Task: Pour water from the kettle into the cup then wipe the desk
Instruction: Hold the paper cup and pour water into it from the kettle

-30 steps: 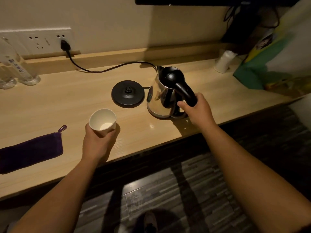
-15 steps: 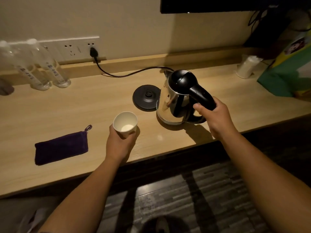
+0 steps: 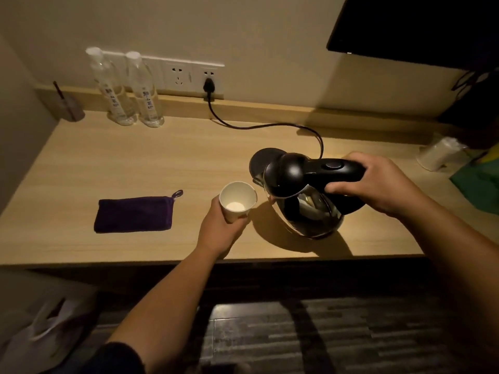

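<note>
At frame centre the left hand (image 3: 220, 230) wraps the cup (image 3: 237, 201), holding it beside the spout; the right hand (image 3: 378, 184) clenches the handle of the kettle (image 3: 302, 195), tilted leftward to pour. The purple cloth (image 3: 134, 214) waits centre-left on the counter (image 3: 135, 163) for wiping

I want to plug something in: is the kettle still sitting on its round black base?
No, the right hand holds the steel kettle lifted and tilted.
</note>
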{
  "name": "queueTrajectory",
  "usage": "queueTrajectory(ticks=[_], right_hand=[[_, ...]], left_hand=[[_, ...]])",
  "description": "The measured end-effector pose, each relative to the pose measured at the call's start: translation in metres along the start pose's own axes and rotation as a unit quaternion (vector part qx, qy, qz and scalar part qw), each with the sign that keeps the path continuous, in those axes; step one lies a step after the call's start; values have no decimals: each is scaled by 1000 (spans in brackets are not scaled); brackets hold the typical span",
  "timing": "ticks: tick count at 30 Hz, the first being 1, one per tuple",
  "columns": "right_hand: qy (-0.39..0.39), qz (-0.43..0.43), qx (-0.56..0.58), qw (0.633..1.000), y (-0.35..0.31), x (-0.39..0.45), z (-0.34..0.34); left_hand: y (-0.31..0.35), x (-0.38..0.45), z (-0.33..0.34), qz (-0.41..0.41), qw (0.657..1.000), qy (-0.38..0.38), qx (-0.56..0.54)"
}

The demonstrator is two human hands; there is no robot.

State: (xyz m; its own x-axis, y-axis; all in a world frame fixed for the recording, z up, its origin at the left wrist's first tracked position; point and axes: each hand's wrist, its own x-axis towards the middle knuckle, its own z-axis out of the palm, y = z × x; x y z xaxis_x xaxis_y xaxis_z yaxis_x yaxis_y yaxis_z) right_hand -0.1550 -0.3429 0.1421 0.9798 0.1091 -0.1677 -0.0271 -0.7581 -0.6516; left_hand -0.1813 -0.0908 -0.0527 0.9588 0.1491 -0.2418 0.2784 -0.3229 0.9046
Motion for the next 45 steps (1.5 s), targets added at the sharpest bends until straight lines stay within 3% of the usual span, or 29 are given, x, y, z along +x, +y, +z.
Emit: queueTrajectory(ticks=[19,45], right_hand=[[-91,-73,-211,971,-59,26,3],[-106,-107,-284,947,-80,41,11]], left_hand=[[-12,6,1,19,1000,-6,-10],[-20,10,2,48,999,-10,9]])
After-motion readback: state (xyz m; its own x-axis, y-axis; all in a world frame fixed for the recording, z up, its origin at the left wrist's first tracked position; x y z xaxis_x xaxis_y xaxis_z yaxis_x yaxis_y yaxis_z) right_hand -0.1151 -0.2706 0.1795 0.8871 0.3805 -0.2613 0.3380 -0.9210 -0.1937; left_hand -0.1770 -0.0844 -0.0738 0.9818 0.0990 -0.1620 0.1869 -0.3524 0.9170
